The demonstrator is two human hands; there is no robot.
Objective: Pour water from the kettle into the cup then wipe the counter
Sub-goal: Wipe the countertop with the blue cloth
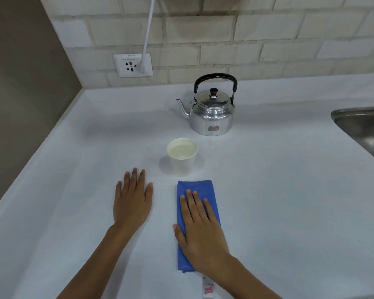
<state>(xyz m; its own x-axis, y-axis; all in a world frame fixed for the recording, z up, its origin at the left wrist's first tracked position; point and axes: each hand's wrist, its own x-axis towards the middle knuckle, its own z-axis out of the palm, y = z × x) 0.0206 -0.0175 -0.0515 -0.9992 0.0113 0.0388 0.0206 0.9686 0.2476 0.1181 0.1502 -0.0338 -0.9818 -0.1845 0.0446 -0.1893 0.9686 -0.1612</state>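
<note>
A shiny metal kettle (212, 114) with a black handle stands upright at the back of the white counter (279, 190), spout pointing left. In front of it sits a white paper cup (182, 155) with water inside. A folded blue cloth (195, 187) lies flat near the front, a white label sticking out at its near end. My right hand (200, 231) rests palm down on the cloth, fingers spread. My left hand (132, 201) lies flat on the bare counter to the left of the cloth, holding nothing.
A steel sink (365, 130) is set into the counter at the right edge. A wall socket (133, 65) with a white cable plugged in sits on the brick-patterned back wall. A grey side wall (24, 93) bounds the counter on the left.
</note>
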